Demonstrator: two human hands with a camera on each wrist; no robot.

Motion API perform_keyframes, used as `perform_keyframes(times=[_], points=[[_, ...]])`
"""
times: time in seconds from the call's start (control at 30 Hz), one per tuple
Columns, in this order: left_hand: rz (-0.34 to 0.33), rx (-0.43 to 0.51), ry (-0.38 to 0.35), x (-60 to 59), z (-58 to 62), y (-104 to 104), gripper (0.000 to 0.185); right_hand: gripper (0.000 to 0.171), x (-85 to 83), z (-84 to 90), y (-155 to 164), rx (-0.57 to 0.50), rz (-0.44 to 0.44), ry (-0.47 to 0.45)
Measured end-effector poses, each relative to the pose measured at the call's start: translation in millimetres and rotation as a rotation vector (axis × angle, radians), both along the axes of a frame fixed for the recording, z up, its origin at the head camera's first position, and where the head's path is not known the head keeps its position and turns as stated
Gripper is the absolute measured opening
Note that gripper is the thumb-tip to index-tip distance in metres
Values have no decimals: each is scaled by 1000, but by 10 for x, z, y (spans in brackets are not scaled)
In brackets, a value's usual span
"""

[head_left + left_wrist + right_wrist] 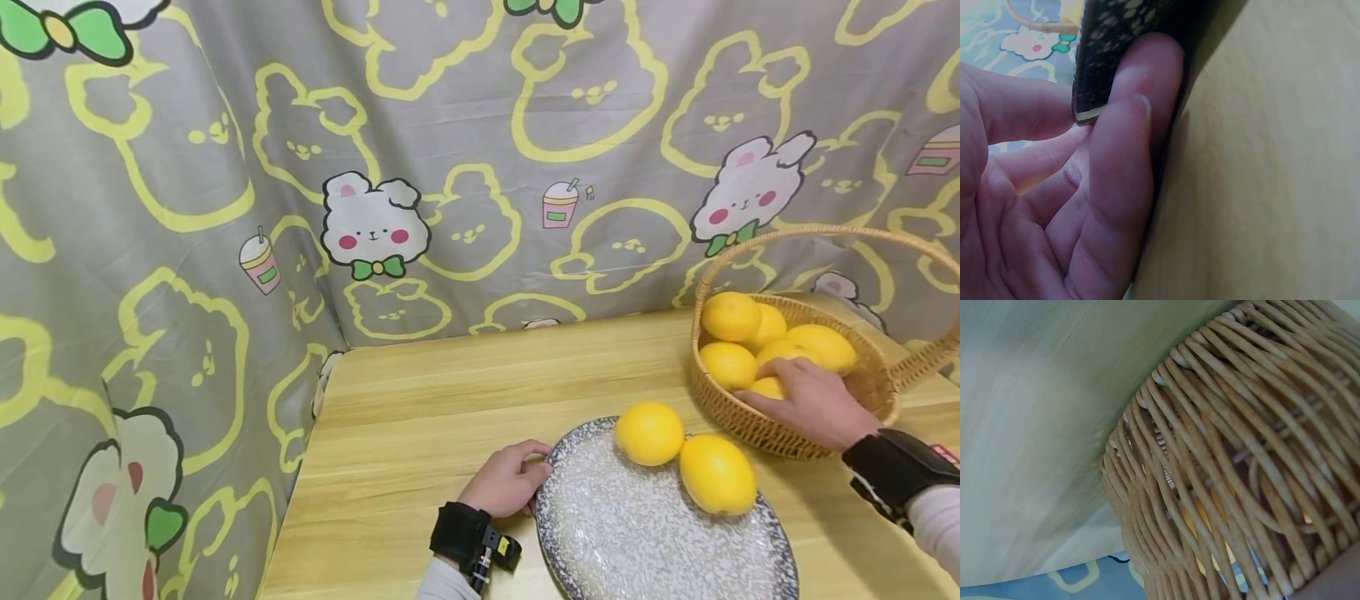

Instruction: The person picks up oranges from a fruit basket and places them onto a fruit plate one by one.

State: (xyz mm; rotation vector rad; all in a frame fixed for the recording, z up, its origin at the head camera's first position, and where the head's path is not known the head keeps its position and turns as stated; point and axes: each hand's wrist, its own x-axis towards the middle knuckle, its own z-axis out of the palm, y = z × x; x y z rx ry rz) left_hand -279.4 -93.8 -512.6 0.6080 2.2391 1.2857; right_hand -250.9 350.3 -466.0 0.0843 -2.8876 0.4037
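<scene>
- My left hand (504,481) pinches the near-left rim of the round speckled grey ceramic plate (600,533) on the pale wooden tabletop (420,417).
- My right hand (813,400) reaches into the woven wicker basket (780,437), just right of the plate, fingers curled over one yellow lemon (767,387); I cannot tell if the grip has closed.
- The fruit looks firm, smooth and liable to roll, so I'd cup it round its middle.
- Two lemons (648,432) lie touching on the plate; several more fill the basket.

A bunny-print grey curtain (450,167) hangs behind the wooden table (420,408).
</scene>
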Motion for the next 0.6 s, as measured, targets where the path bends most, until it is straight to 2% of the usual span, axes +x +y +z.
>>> perform_keyframes(times=[0.37,0.6], points=[[7,-6,0,5,3,-3,38,38,35,-64,-23,-30,-17,13],[11,-4,1,8,4,11,37,29,49,-80,-21,2,-3,51]])
